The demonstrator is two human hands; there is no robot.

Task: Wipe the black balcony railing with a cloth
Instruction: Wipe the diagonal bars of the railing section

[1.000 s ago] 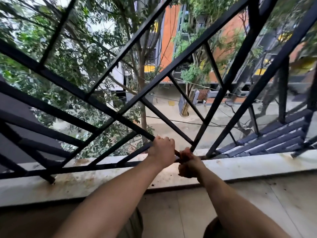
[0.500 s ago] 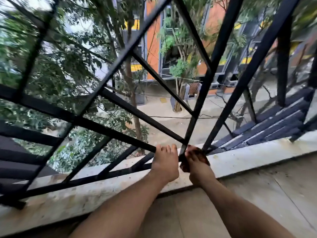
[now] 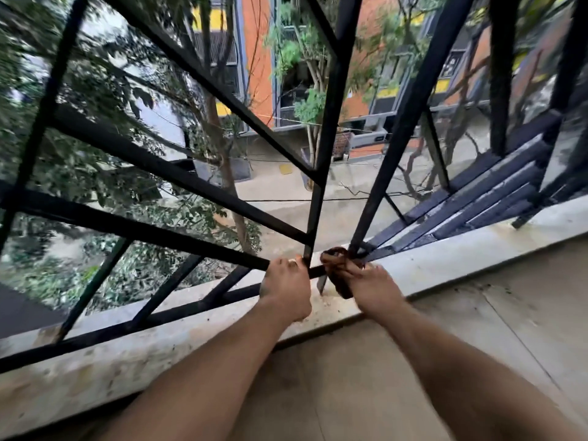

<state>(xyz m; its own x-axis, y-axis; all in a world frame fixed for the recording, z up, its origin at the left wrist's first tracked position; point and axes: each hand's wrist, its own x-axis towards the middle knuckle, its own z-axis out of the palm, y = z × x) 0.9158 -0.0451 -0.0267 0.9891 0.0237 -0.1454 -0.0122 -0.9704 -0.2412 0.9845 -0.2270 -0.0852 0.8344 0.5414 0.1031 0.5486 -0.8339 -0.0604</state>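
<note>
Dark brown cloth [image 3: 332,257] is bunched right at the foot of the black balcony railing [image 3: 178,178], pressed against the base of one slanted bar where several bars fan out from a single low point. The right hand [image 3: 375,289] has it, fingers curled over the cloth, grip closed on the fabric, with a fold of it hanging down below the knuckles. Just beside it, the left hand [image 3: 284,288] wraps a neighbouring bar, grip closed round the metal, fingertips hooked over the top edge. The two hands sit close together, a thin upright bar between them.

Below them runs the pale stone ledge [image 3: 445,256] that carries the railing, stained and speckled with grit near the hands. On the near side, the tiled balcony floor [image 3: 477,329], both bare forearms reaching in from the bottom. Beyond the bars, leafy trees [image 3: 95,74] on the left, an orange building [image 3: 257,58] straight ahead, and a street down below.
</note>
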